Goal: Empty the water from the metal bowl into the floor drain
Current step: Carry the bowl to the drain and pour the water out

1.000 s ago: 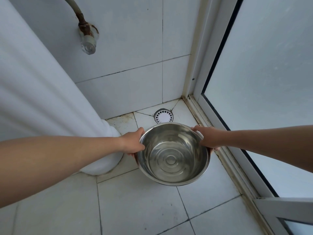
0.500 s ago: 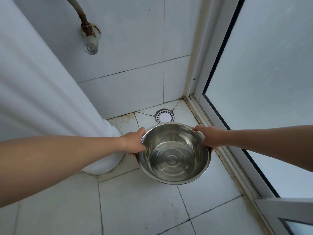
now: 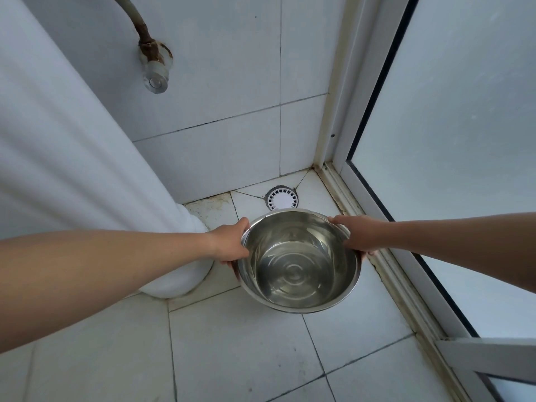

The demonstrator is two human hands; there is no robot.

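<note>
Both hands, left hand and right hand, grip the metal bowl, fingers mostly hidden beneath its rim.

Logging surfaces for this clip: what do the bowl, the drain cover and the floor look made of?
Metal bowl: polished steel by its look, with mirror reflections and concentric rings in the base.
Floor drain cover: probably white plastic, matte with radial slots.
Floor: glazed ceramic tiles, pale with a slight sheen, dark grout lines and stains near the wall.
</note>
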